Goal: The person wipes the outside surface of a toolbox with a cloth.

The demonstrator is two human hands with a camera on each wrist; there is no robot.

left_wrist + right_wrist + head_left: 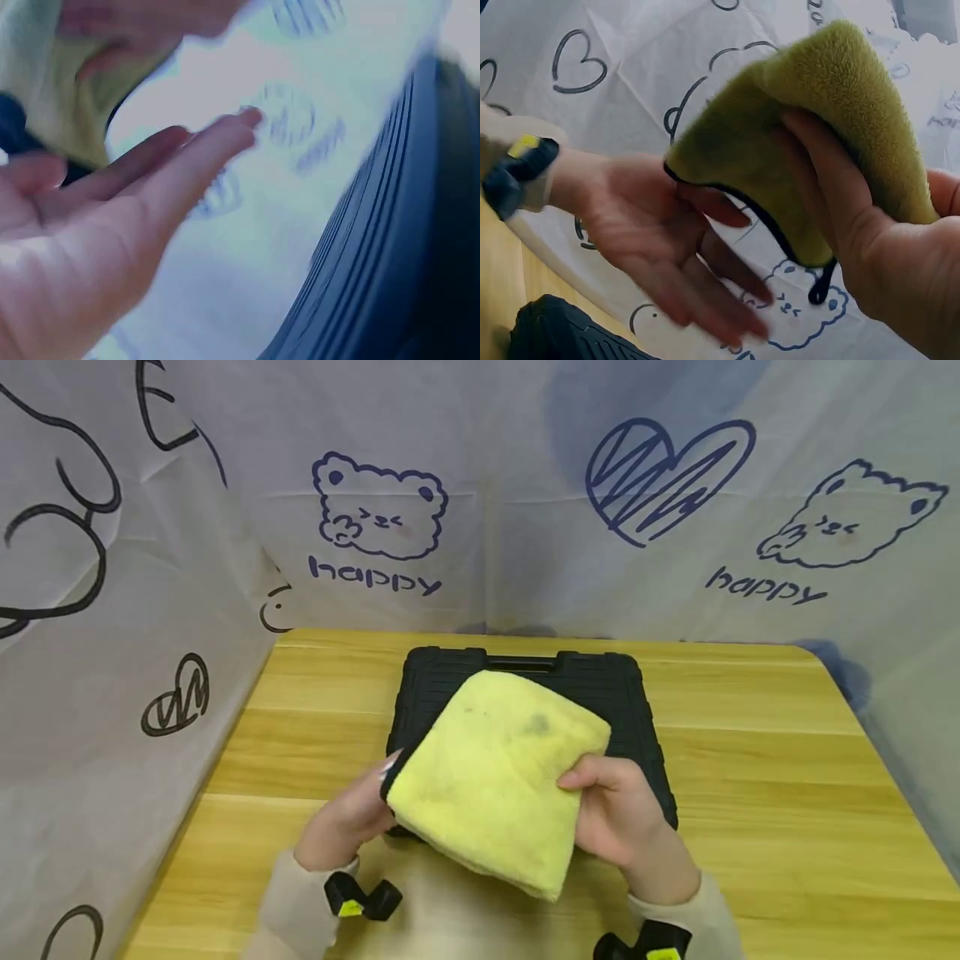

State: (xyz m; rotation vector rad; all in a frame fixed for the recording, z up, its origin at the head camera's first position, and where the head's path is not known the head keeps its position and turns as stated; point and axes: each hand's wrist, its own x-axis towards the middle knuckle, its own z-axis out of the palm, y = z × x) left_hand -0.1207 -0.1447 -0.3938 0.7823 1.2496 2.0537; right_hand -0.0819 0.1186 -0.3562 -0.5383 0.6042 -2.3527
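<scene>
A folded yellow towel [502,777] with dark edging is held up over a black case [648,752]. My right hand [618,814] grips the towel's right side, thumb on the front face; in the right wrist view the right hand's fingers [825,157] reach in behind the fold. At the towel's left edge is my left hand [352,814]. Its fingers extend loosely in the left wrist view, where the left palm [97,240] faces up and holds nothing. Whether the left thumb touches the dark edging cannot be told. Grey smudges mark the towel's front.
The case lies flat on a wooden table [765,777], its handle toward the back. White sheets [510,527] with drawn bears and hearts hang behind and at the sides. A black strap device [363,897] sits on each wrist.
</scene>
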